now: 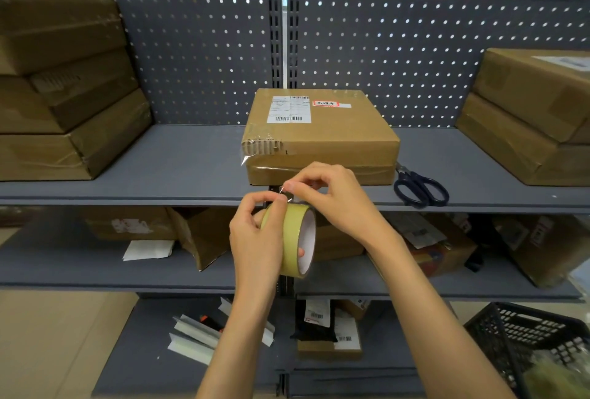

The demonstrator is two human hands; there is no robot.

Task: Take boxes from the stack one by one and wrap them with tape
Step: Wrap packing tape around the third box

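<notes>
I see the left hand (255,236) gripping the tape roll (292,239), fingers curled round it and one fingertip showing inside the core. The right hand (332,197) pinches the loose tape end at the top of the roll, thumb against forefinger. Both hands are just in front of the shelf (191,172) edge. Behind them, the box (319,140) lies flat on the shelf, with a white label on its top and a clear strip of tape loose at its left front corner. Scissors (419,186) lie just right of the box. A stack (64,86) of boxes stands at far left, another stack (536,114) at far right.
</notes>
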